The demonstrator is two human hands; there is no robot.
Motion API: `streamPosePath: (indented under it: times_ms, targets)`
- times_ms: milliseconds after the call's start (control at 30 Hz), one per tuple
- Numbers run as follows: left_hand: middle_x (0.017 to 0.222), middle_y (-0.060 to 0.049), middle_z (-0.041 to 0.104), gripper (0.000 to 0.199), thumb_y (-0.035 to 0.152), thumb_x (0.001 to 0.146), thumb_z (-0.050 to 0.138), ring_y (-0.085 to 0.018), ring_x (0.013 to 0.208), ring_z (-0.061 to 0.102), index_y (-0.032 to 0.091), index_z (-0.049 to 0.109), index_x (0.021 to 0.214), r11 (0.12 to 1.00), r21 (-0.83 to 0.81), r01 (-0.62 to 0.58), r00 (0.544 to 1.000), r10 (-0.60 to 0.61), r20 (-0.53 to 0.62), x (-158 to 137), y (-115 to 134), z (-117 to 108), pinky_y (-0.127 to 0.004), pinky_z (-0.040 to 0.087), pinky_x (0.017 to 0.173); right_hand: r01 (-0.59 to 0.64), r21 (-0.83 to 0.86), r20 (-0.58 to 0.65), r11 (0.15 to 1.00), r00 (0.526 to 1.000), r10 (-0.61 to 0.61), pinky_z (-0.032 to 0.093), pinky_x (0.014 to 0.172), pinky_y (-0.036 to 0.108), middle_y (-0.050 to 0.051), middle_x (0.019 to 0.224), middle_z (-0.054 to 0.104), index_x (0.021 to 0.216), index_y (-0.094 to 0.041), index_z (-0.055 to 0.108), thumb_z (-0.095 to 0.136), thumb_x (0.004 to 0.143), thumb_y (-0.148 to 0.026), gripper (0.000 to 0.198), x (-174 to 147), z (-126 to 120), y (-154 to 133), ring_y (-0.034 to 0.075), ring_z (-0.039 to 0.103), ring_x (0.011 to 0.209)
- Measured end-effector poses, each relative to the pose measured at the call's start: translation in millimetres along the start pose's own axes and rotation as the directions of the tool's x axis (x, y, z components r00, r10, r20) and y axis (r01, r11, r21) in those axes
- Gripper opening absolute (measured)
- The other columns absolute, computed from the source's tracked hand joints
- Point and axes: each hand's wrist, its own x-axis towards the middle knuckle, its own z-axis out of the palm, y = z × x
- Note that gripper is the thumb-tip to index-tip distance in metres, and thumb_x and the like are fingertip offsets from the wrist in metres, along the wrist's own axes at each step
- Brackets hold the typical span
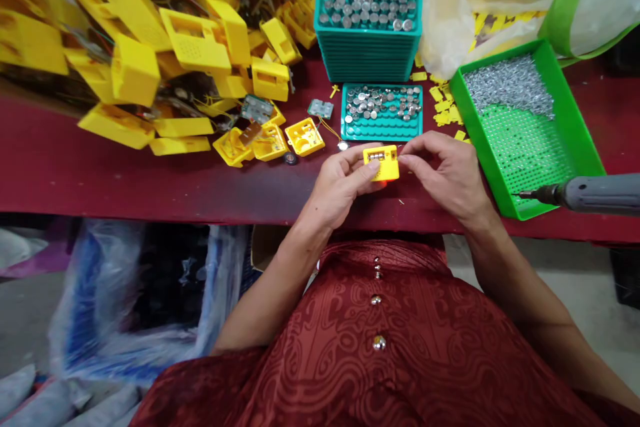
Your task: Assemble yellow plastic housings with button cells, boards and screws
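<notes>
**Yellow case [389,171] in hand with silver cells [377,156] seated, others lie open**

In the head view, a person in a patterned red garment [380,307] holds the case above the tabletop [280,193], toward its front edge. The left hand [340,187] pinches it between thumb and fingers. The right hand [445,170] has thumb and forefinger close together at the case's right side; whether they grip anything small cannot be told.

The piece in hand looks well along: cells fill its uncovered slot, and a red glow shows beneath it. Whether it is fastened shut is unclear.

Much appears left. Three open cases [306,137] lie to the left, a circuit board [321,108] wired beside them, and a heap of yellow housings [195,40] crowds the tabletop's far left corner. Loose cells cover the far part of a small teal tray [383,128], its near rows bare. Toward the right edge, screws [510,87] bank in a green basket [585,120], an electric screwdriver [600,195] above its near corner.
</notes>
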Motion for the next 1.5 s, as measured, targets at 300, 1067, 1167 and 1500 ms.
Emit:
streamPosePath:
  times_ms: [300, 1067, 1167, 1500]
  targets:
    - [0.116, -0.012, 0.084, 0.046, 0.036, 0.079, 0.091, -0.020, 0.095, 0.082, 0.015, 0.080, 0.119, 0.997, 0.042, 0.069, 0.997, -0.071, 0.033, -3.8, 5.1, -0.4, -0.019, 0.065, 0.062, 0.110, -0.132, -0.085, 0.985, 0.989, -0.122, 0.056, 0.084, 0.035, 0.004, 0.090, 0.077, 0.086, -0.023, 0.076, 0.070, 0.096, -0.026, 0.012, 1.3, 7.0, 2.9, 0.018, 0.067, 0.083]
    - [0.107, -0.006, 0.083, 0.037, 0.029, 0.077, 0.089, -0.016, 0.090, 0.078, 0.019, 0.076, 0.110, 0.999, 0.048, -0.008, 0.996, 0.012, -0.094, -1.3, 4.5, -12.0, -0.023, 0.067, 0.071, 0.085, -0.655, -0.108, 0.751, 0.973, -0.204, 0.052, 0.086, 0.045, 0.014, 0.095, 0.067, 0.084, -0.019, 0.066, 0.043, 0.105, -0.024, 0.032, -24.4, 28.2, 38.2, 0.026, 0.059, 0.091]
    - [0.110, -0.008, 0.083, 0.035, 0.028, 0.081, 0.084, -0.017, 0.092, 0.078, 0.017, 0.074, 0.113, 0.999, 0.039, -0.016, 0.998, 0.019, -0.065, 0.0, 3.5, -7.3, -0.026, 0.068, 0.076, 0.136, -0.507, -0.145, 0.851, 0.960, -0.240, 0.056, 0.089, 0.043, 0.012, 0.097, 0.071, 0.092, -0.019, 0.071, 0.046, 0.105, -0.025, 0.028, -19.5, 20.1, 31.3, 0.024, 0.065, 0.094]
    - [0.126, -0.012, 0.080, 0.044, 0.018, 0.083, 0.081, -0.021, 0.106, 0.080, 0.016, 0.068, 0.126, 0.994, 0.102, -0.050, 0.998, 0.054, -0.037, -0.4, -1.2, 4.3, -0.028, 0.068, 0.079, -0.129, 0.301, -0.059, 0.945, 0.986, 0.153, 0.060, 0.066, 0.030, 0.001, 0.083, 0.077, 0.093, -0.022, 0.074, 0.075, 0.091, -0.027, 0.005, -15.0, 14.7, -16.9, 0.014, 0.071, 0.069]
